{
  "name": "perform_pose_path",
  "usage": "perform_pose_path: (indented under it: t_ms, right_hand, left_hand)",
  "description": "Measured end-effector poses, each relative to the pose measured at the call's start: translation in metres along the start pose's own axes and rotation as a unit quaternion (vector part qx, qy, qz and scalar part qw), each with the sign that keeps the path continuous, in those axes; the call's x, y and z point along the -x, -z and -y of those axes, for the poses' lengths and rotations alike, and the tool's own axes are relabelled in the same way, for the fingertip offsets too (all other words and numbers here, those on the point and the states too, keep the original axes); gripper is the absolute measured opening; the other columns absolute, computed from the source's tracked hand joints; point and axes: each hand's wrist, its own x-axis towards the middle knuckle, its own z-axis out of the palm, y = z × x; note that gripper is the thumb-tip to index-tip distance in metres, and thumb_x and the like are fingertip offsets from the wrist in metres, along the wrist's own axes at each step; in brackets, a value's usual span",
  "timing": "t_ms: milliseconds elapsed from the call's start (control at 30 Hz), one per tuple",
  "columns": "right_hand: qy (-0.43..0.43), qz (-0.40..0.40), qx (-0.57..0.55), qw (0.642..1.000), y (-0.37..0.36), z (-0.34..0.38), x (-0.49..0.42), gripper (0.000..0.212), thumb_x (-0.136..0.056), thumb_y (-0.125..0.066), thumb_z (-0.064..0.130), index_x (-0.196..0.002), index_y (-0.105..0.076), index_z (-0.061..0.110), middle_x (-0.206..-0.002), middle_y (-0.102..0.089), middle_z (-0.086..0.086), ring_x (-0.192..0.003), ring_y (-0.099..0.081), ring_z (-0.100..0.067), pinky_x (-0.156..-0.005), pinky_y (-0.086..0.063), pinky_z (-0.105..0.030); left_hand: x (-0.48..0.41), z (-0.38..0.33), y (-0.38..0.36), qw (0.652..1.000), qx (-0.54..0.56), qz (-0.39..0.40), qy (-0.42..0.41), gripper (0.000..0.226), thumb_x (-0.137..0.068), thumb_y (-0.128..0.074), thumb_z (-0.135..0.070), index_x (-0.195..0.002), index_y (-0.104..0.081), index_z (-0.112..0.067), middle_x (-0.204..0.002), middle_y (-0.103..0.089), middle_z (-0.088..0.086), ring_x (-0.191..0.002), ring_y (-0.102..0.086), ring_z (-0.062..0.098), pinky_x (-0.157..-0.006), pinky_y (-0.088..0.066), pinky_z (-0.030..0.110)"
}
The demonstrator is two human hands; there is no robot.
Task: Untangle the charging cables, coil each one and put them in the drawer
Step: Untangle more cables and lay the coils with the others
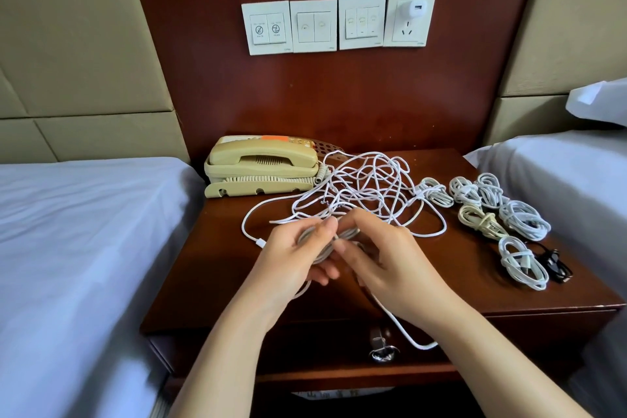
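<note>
A tangle of white charging cables point(363, 187) lies on the dark wooden nightstand point(210, 268). Over its front half my left hand point(295, 258) grips a partly wound white coil point(322, 241), and my right hand point(386, 258) pinches the same coil from the right. A loose strand of that cable point(400, 326) hangs down over the front edge past the drawer point(305, 349), which is closed and has a metal handle point(381, 348). Several finished white coils point(488, 200) lie in a group at the right of the top, with one black coiled cable point(556, 265) beside them.
A beige desk phone point(261, 166) stands at the back left of the nightstand. Beds with white sheets flank it, the left bed point(84, 248) and the right bed point(559, 187). On the wood wall panel, switch plates point(312, 25) and a socket with a white USB adapter point(415, 8).
</note>
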Motion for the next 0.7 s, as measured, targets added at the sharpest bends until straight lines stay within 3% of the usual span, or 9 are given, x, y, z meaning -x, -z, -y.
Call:
perform_pose_path:
  t_ms: [67, 133, 200, 333, 467, 600, 700]
  right_hand:
    - [-0.018, -0.005, -0.009, 1.000, -0.002, -0.001, 0.000, 0.013, -0.094, -0.055, 0.021, -0.098, -0.047, 0.030, -0.072, -0.064, 0.007, -0.055, -0.055, -0.017, -0.055, -0.046, -0.041]
    - [-0.030, -0.009, -0.013, 0.999, -0.003, -0.002, 0.000, 0.019, -0.094, -0.056, 0.021, -0.100, -0.041, 0.031, -0.075, -0.067, 0.006, -0.058, -0.057, -0.019, -0.058, -0.047, -0.044]
    - [-0.040, -0.012, -0.025, 0.999, -0.003, -0.002, -0.001, 0.020, -0.094, -0.056, 0.020, -0.099, -0.040, 0.030, -0.074, -0.069, 0.007, -0.057, -0.058, -0.017, -0.056, -0.047, -0.039]
    - [-0.064, -0.020, -0.111, 0.992, -0.007, -0.002, -0.002, 0.015, -0.095, -0.052, 0.012, -0.099, -0.039, 0.018, -0.064, -0.067, -0.001, -0.050, -0.057, -0.008, -0.052, -0.039, -0.015]
    - [-0.108, -0.031, -0.232, 0.966, -0.008, -0.006, -0.007, 0.011, -0.095, -0.051, 0.019, -0.099, -0.040, 0.019, -0.063, -0.060, -0.026, -0.042, -0.045, -0.015, -0.043, -0.032, -0.017]
    - [-0.146, 0.015, -0.314, 0.938, 0.001, -0.006, -0.007, 0.025, -0.089, -0.050, 0.023, -0.110, -0.043, 0.012, -0.061, -0.056, -0.010, -0.052, -0.047, -0.021, -0.050, -0.039, -0.025]
    - [-0.153, 0.041, -0.368, 0.916, 0.003, -0.008, -0.006, 0.025, -0.087, -0.039, 0.025, -0.108, -0.047, 0.015, -0.065, -0.058, -0.011, -0.056, -0.050, -0.024, -0.056, -0.044, -0.028]
  left_hand:
    - [0.001, -0.001, 0.001, 1.000, 0.010, 0.006, 0.010, 0.036, -0.075, -0.054, -0.040, -0.085, -0.064, -0.007, -0.060, -0.057, -0.002, -0.049, -0.052, 0.011, -0.047, -0.042, 0.020]
    - [0.002, -0.001, 0.000, 0.999, 0.030, -0.003, 0.018, 0.033, -0.080, -0.054, -0.036, -0.082, -0.063, -0.005, -0.059, -0.054, -0.002, -0.049, -0.048, 0.009, -0.047, -0.042, 0.021]
    - [0.002, -0.002, -0.003, 0.999, 0.041, -0.015, 0.022, 0.027, -0.089, -0.052, -0.028, -0.081, -0.061, -0.003, -0.058, -0.053, -0.003, -0.048, -0.045, 0.008, -0.048, -0.041, 0.021]
    - [0.000, -0.001, -0.008, 0.998, 0.039, -0.044, 0.033, 0.028, -0.096, -0.048, -0.020, -0.076, -0.058, -0.003, -0.061, -0.047, 0.004, -0.048, -0.042, 0.010, -0.049, -0.039, 0.022]
    - [-0.001, -0.002, -0.010, 0.998, 0.040, -0.043, 0.037, 0.027, -0.098, -0.046, -0.018, -0.082, -0.059, -0.001, -0.065, -0.049, 0.009, -0.050, -0.040, 0.011, -0.048, -0.038, 0.021]
    - [0.000, -0.005, -0.007, 0.996, 0.054, -0.059, 0.049, 0.026, -0.097, -0.046, -0.018, -0.082, -0.060, -0.002, -0.059, -0.051, 0.003, -0.045, -0.040, 0.008, -0.047, -0.035, 0.022]
    - [0.001, -0.006, -0.005, 0.994, 0.067, -0.056, 0.060, 0.029, -0.097, -0.047, -0.022, -0.087, -0.059, 0.002, -0.059, -0.049, 0.004, -0.043, -0.040, 0.008, -0.046, -0.035, 0.020]
